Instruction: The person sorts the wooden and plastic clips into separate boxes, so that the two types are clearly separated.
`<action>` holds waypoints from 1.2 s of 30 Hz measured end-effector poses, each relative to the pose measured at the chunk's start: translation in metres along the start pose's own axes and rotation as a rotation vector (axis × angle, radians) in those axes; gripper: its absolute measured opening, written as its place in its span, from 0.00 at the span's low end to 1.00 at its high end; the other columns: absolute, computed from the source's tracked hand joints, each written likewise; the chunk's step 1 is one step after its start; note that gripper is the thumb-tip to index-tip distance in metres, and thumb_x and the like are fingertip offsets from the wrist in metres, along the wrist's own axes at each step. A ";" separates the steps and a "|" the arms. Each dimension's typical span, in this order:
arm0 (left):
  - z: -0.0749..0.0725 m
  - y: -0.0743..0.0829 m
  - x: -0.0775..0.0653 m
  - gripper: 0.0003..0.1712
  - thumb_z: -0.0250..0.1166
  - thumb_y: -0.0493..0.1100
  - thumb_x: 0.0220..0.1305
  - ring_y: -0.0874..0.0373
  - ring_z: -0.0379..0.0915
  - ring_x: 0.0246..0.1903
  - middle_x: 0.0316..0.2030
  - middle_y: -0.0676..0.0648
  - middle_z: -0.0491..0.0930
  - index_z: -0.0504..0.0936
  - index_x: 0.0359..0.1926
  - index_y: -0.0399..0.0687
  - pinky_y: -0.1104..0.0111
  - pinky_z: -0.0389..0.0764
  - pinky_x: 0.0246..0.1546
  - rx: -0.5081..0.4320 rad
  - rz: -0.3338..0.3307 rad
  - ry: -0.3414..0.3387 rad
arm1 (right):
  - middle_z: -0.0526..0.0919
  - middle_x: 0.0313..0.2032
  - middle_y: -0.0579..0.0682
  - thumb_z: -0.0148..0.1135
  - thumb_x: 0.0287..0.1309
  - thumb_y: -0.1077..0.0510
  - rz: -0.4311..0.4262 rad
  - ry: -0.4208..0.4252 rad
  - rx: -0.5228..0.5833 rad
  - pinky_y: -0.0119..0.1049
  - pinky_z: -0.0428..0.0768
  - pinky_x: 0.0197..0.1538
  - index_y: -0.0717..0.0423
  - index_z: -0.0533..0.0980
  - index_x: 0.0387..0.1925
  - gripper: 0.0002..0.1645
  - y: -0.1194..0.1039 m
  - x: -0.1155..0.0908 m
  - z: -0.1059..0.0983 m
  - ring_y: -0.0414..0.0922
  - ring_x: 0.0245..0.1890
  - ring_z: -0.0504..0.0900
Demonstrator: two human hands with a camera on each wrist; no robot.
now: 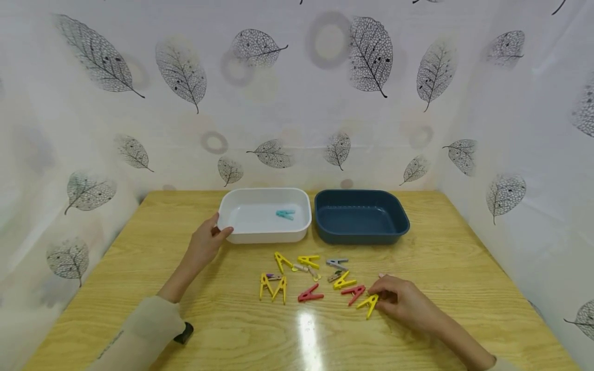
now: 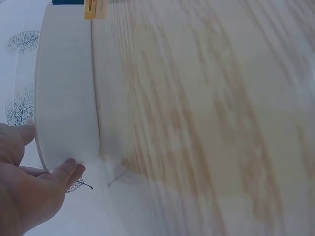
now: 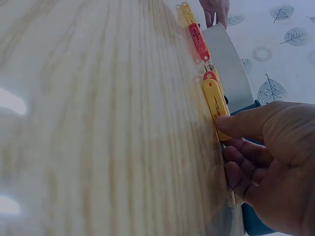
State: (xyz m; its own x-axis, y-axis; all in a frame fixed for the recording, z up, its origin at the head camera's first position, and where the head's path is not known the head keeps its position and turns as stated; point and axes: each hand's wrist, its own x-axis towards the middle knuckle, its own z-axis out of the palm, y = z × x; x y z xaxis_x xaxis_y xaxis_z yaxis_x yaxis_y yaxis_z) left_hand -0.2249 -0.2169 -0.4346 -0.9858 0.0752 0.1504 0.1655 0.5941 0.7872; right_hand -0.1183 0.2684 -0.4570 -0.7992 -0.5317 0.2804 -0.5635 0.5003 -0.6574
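My left hand (image 1: pixel 208 240) grips the left end of a white plastic basin (image 1: pixel 260 237), thumb at the front corner and fingers along the side. In the left wrist view the thumb and fingertips lie against its wall. A light blue clothespin (image 1: pixel 285 214) lies inside the basin. At the right, my right hand (image 1: pixel 406 301) pinches a yellow clothespin (image 1: pixel 369 305) by one end, low over the table. In the right wrist view the thumb presses on that clothespin's flat side. Close beside it lies a red clothespin (image 1: pixel 354 293).
A dark blue basin (image 1: pixel 362 239) stands right of the white one. In front of both, several yellow, red, grey and small wooden clothespins lie scattered, among them a red one (image 1: pixel 310 293) and a grey one (image 1: pixel 337 264). A leaf-patterned curtain (image 1: pixel 297 103) surrounds the wooden table (image 1: pixel 232 335).
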 end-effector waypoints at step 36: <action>-0.002 0.002 0.000 0.40 0.58 0.45 0.80 0.31 0.62 0.69 0.72 0.23 0.58 0.52 0.77 0.26 0.46 0.74 0.66 -0.017 -0.056 -0.030 | 0.85 0.38 0.44 0.74 0.59 0.64 0.149 -0.059 0.074 0.30 0.85 0.35 0.55 0.85 0.43 0.10 -0.008 0.003 -0.011 0.33 0.38 0.81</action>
State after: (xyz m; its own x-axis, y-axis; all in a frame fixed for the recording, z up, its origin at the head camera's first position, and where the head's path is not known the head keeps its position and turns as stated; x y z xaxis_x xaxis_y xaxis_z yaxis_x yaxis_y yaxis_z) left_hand -0.2247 -0.2174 -0.4320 -0.9939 0.0666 0.0877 0.1100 0.5844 0.8040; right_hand -0.1182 0.2705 -0.4434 -0.8579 -0.4956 0.1360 -0.4211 0.5264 -0.7386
